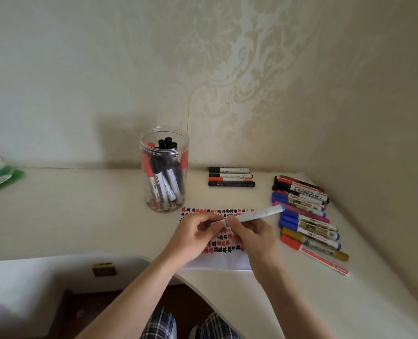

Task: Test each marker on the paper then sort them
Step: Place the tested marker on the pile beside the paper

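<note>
Marker labels (305,190) unreadable (too blurred)

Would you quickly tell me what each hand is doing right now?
Left hand: pinches the near end of the white marker, over the paper.
Right hand: grips the same marker's barrel.

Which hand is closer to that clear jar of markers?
Left. The left hand is just below-right of the jar; the right hand, holding the white marker, is farther right.
</note>
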Demonstrator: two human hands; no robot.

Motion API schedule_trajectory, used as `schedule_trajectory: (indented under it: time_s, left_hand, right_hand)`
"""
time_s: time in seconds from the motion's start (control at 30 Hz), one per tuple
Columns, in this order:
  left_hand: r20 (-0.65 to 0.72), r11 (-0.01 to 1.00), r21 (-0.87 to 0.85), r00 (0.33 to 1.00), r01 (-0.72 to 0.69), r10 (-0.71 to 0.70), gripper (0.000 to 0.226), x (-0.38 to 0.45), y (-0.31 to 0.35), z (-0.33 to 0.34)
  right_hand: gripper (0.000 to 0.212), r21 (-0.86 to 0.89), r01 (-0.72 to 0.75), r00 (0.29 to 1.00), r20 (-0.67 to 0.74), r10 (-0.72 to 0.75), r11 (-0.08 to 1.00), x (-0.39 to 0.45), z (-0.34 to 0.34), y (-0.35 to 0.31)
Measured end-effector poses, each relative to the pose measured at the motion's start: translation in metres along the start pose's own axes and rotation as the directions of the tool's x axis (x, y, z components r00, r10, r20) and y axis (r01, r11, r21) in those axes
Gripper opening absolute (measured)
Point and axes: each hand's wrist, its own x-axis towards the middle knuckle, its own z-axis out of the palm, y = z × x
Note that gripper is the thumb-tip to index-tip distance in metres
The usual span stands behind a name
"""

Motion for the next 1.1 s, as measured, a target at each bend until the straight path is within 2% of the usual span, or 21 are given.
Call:
schedule_trajectory:
  time_s: [0.13,0.23,0.33,0.4,0.47,0.53,0.57,0.6,0.63,0.67,0.7,0.73,0.77,0.83,0.93,1.03,1.1]
  left_hand:
    - [-0.026,0.996,-0.081,0.999,0.036,-0.038,0.016,-0.001,0.001,-0.001]
    - [0.020,0.996,-0.079,0.999,0.031,-0.029,0.016,-0.002,0.006,0.000]
    - [0.082,1.000,-0.016,0.997,-0.007,0.009,0.015,0.003,0.021,0.000]
    - [0.097,0.995,0.081,0.994,-0.060,0.052,0.018,0.009,0.032,-0.003]
    - [0.122,0.974,0.191,0.988,-0.121,0.099,0.020,0.011,0.042,-0.005]
    - [0.140,0.948,0.269,0.980,-0.173,0.140,0.021,0.010,0.047,-0.004]
    - [0.151,0.937,0.291,0.976,-0.192,0.153,0.021,0.008,0.048,-0.002]
    - [0.165,0.929,0.304,0.972,-0.209,0.165,0.021,0.006,0.049,0.002]
    - [0.179,0.926,0.309,0.969,-0.218,0.169,0.021,0.004,0.049,0.007]
    - [0.191,0.928,0.301,0.968,-0.218,0.166,0.020,0.002,0.048,0.012]
    - [0.201,0.934,0.284,0.966,-0.215,0.161,0.020,0.000,0.048,0.018]
    - [0.210,0.939,0.268,0.965,-0.214,0.160,0.019,-0.001,0.046,0.023]
    - [0.219,0.940,0.262,0.962,-0.221,0.165,0.019,-0.004,0.046,0.028]
    - [0.244,0.936,0.263,0.955,-0.235,0.171,0.021,-0.008,0.045,0.037]
    - [0.254,0.940,0.262,0.955,-0.220,0.153,0.034,-0.010,0.045,0.041]
    - [0.198,0.921,0.348,0.974,-0.176,0.111,0.026,-0.001,0.041,0.033]
    - [0.144,0.904,0.405,0.986,-0.138,0.086,0.021,0.007,0.037,0.026]
  right_hand:
    - [0.011,-0.055,-0.001,0.999,0.051,0.004,0.998,0.003,0.004,-0.004]
    - [0.022,-0.087,0.009,0.993,0.115,0.001,0.996,-0.003,-0.005,-0.010]
    - [0.033,0.086,-0.038,0.986,0.165,0.023,0.996,-0.014,-0.031,-0.021]
    - [0.046,0.226,-0.032,0.998,0.054,0.020,0.974,-0.015,-0.054,-0.024]
    - [0.047,0.269,0.077,0.986,-0.163,-0.033,0.960,-0.014,-0.077,-0.023]
    - [0.043,0.115,0.267,0.938,-0.259,-0.230,0.957,-0.015,-0.092,-0.020]
    - [0.040,-0.024,0.366,0.903,-0.232,-0.361,0.930,-0.015,-0.097,-0.017]
    - [0.037,-0.212,0.466,0.852,-0.151,-0.500,0.859,-0.015,-0.102,-0.015]
    - [0.036,-0.417,0.543,0.792,-0.033,-0.609,0.729,-0.015,-0.104,-0.011]
    - [0.035,-0.589,0.590,0.724,0.083,-0.685,0.552,-0.017,-0.105,-0.007]
    - [0.035,-0.697,0.601,0.667,0.166,-0.726,0.392,-0.020,-0.106,-0.002]
    - [0.032,-0.746,0.599,0.633,0.218,-0.742,0.292,-0.023,-0.106,0.003]
    - [0.028,-0.760,0.601,0.615,0.242,-0.750,0.248,-0.028,-0.107,0.005]
    - [0.024,-0.746,0.607,0.628,0.240,-0.740,0.274,-0.030,-0.116,0.017]
    - [0.023,-0.763,0.536,0.713,0.181,-0.677,0.361,-0.025,-0.143,0.031]
    - [0.028,-0.846,0.405,0.775,0.117,-0.621,0.347,-0.022,-0.165,0.038]
    - [0.031,-0.878,0.354,0.789,0.095,-0.607,0.322,-0.020,-0.171,0.042]
